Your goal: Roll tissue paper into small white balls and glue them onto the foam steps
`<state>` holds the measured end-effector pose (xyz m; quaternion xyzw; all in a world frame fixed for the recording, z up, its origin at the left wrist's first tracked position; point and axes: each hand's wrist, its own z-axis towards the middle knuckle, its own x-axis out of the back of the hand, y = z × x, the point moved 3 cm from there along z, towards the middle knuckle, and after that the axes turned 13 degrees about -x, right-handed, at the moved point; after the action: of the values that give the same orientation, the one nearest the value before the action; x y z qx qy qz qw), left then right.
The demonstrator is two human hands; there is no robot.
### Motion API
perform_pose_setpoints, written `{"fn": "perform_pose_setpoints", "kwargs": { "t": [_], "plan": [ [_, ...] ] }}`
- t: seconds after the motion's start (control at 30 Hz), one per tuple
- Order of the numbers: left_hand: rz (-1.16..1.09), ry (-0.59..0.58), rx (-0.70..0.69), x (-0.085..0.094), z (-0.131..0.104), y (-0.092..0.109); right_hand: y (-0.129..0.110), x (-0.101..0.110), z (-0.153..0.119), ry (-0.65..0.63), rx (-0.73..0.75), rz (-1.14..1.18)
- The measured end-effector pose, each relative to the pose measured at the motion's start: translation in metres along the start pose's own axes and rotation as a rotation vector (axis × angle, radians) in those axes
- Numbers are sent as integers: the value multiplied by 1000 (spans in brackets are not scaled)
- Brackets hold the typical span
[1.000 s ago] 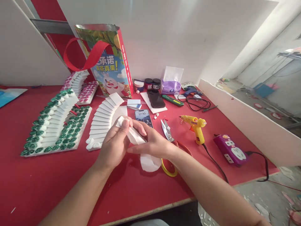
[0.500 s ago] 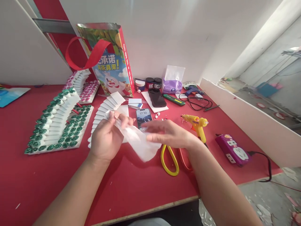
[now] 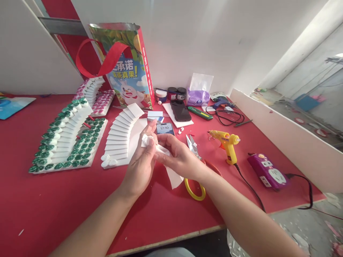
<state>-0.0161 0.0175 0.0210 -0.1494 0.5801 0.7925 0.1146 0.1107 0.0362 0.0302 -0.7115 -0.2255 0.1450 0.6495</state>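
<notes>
My left hand (image 3: 140, 166) is closed on one end of a white tissue (image 3: 174, 177), which bunches up above the thumb. The fingers of my right hand (image 3: 180, 157) pinch the same tissue from the other side, and its loose end hangs below. Behind my hands lies a phone (image 3: 165, 128) showing 17:10, partly covered by them. Left of them rests a white fan-shaped stair model (image 3: 118, 135) with small white rolled pieces at its near corner. Scissors (image 3: 195, 189) with yellow and orange handles lie under my right wrist.
A yellow glue gun (image 3: 226, 142) and a purple power strip (image 3: 268, 171) with cords are on the right. Behind are a purple tissue pack (image 3: 198, 97), a black phone (image 3: 180, 110) and a green cutter (image 3: 199, 112). Green-trimmed stairs (image 3: 66, 139) and a tall gift bag (image 3: 125, 67) stand left.
The tissue, spread out between my hands before, is now twisted and bunched. My right hand has moved left against my left hand, uncovering the scissor blades.
</notes>
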Motion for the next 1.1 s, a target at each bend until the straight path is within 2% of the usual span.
{"fn": "perform_pose_setpoints", "kwargs": {
  "t": [0.2,0.37,0.43,0.53,0.6,0.67,0.73,0.87,1.0,1.1],
  "plan": [
    [49,-79,-1,3,5,0,-9,13,-5,31,-10,-248],
    [212,-144,-118,12,16,8,-19,28,-9,152,-22,-513],
    [278,-214,-61,12,16,8,-21,29,-11,152,-16,-606],
    [330,-305,138,8,12,2,-21,25,-11,132,23,-768],
    [359,-291,197,6,9,-2,-17,22,-10,134,30,-891],
    [396,-250,180,6,8,-5,-14,21,-9,143,17,-975],
    [391,-223,180,6,8,-6,-14,21,-9,143,5,-970],
    [212,-172,254,7,9,-7,-19,25,-12,83,-71,-758],
    [107,-122,235,8,12,-6,-26,32,-15,31,-122,-614],
    [122,-144,213,9,12,-7,-25,36,-16,-15,-173,-462]
  ]
}}
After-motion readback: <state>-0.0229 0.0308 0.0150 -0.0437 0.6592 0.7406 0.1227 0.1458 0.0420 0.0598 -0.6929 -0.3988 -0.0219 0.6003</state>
